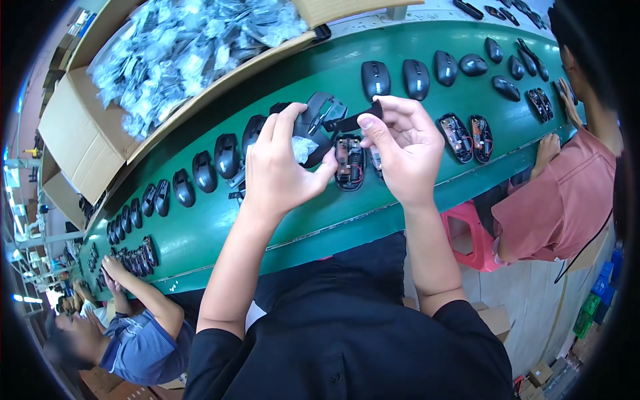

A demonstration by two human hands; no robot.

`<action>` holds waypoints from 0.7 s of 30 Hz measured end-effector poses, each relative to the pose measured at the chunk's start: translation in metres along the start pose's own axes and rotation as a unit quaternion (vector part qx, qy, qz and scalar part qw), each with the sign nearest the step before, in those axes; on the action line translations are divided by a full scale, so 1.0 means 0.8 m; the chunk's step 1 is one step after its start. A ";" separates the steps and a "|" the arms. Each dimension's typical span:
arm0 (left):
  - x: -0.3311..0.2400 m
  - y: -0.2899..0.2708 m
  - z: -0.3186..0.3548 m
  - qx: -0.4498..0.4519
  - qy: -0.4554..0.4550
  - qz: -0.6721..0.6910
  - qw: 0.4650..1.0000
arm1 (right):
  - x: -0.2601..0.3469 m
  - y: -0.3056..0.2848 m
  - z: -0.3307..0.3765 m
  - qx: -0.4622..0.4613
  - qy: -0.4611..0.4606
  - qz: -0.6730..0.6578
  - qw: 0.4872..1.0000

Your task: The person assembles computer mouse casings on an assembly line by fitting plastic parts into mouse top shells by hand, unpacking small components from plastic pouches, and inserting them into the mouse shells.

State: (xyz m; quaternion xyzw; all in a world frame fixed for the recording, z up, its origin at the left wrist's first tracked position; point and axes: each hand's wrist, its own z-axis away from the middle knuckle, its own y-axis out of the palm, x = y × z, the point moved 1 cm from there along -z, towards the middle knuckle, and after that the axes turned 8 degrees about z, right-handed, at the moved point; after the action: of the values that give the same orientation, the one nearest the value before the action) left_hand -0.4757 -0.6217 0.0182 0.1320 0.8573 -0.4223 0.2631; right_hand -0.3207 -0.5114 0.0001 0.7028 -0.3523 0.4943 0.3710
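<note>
My left hand [283, 163] is closed around a black mouse shell [312, 123], raised above the green table. A crumpled clear plastic bag [304, 149] sits between the shell and that hand's palm. In a pinch between thumb and fingers, my right hand [408, 150] holds a flat black plastic piece [355, 121]. The piece's left end meets or overlaps the shell's right side; whether they are joined I cannot tell. Just below lies an open mouse base [349, 163] with its circuit board and red wires showing. Another base is partly hidden behind my right fingers.
Black mouse shells [225, 155] stand in a row along the green table [293, 233]. More open bases [456, 138] lie to the right. A cardboard box [87, 120] of bagged parts [193, 53] stands far left. Co-workers sit left [143, 347] and right [560, 193], beside a pink stool [467, 233].
</note>
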 end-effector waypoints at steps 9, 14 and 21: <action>-0.006 -0.065 0.048 -0.041 0.094 -0.040 0.994 | 0.015 0.056 0.034 0.009 -0.098 0.192 0.976; 0.007 -0.098 0.076 -0.078 0.184 -0.026 0.980 | 0.020 0.055 0.032 0.185 0.139 -0.068 0.971; 0.019 -0.142 0.112 -0.051 0.194 -0.024 0.979 | 0.031 0.085 0.050 0.352 0.176 -0.082 0.916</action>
State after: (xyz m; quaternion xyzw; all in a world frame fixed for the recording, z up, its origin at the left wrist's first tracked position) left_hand -0.5087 -0.7618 0.0391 0.1769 0.9154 -0.3507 0.0881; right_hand -0.3555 -0.5815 0.0264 0.7159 -0.0257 0.6699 0.1952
